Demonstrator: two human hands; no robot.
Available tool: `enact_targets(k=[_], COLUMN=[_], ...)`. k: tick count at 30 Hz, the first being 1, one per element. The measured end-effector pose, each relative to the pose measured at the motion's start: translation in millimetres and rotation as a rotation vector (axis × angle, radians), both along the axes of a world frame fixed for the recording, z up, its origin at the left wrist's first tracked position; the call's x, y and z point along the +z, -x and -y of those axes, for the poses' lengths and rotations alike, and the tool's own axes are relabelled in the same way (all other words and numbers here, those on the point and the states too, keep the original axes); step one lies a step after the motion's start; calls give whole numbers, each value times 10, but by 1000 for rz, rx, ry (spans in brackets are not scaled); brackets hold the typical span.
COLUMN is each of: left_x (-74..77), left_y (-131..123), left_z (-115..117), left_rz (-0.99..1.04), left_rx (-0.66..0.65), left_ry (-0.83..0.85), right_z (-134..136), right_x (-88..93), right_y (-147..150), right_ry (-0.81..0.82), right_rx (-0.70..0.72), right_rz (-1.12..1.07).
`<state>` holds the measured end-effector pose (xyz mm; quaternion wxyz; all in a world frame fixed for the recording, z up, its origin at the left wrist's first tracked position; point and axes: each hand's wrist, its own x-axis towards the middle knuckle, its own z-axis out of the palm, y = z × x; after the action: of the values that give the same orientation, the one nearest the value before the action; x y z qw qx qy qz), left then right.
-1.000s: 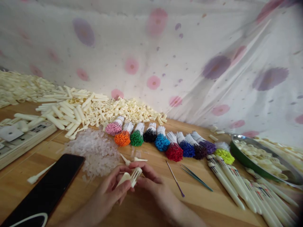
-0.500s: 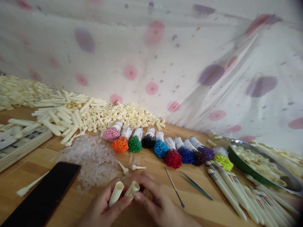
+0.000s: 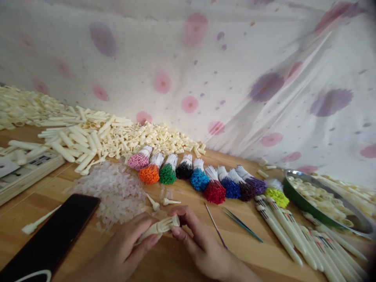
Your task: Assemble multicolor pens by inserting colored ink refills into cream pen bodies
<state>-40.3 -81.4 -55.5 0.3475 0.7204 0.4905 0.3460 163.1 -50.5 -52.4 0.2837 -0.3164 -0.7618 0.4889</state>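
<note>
My left hand grips a cream pen barrel near the table's front edge. My right hand pinches the slotted cream end piece that sits in the barrel's mouth. The two parts are joined in a line between my hands. Just beyond them lie two small cream tips and a heap of clear small plastic pieces.
A row of colour-tipped refill bundles crosses the wooden table. Cream barrels and small parts are piled at the back left. A black phone lies front left. Loose refills, assembled pens and a green bowl are on the right.
Half a second ago the barrel and the slotted piece were held apart; now the piece is pushed into the barrel's end. The view has shifted slightly.
</note>
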Motion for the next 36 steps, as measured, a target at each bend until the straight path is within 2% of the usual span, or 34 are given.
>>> enact_targets(k=[4,8,11,16,20,22,25,30,33,36], left_x=[-7,1,1,-17,-55,-73,-83,-42,0,19], left_y=[-1,-3,-11,-50,-84,-89,-72,-29,-14,-4], left_z=[-11,0,18,69,109,119,114,90,76,60], left_rz=[-118,-122,-104,-145,-195,-156,11,416,615,756], left_rx=[-50,-81,-85,-86,-86,-84,-83,-133,-238,-339], left_ry=[-74,-62,-38,32,134,213,393,880,1137,1254], right_z=[14,36,27,-21,-31,-25,-23,-47,-55,-58], right_x=[-4,-25,-7,-19,-59,-53,-22,12,27,53], right_y=[50,76,64,25,33,44,38,-36,-70,-75], right_ry=[34,83,-1,-242,-241,-185,-92,-18,56,152], right_rx=[20,13,-6,-66,-136,-148,-100,56,127,167], right_rz=[-13,-27,71,280,327,287,192,43,-48,-114])
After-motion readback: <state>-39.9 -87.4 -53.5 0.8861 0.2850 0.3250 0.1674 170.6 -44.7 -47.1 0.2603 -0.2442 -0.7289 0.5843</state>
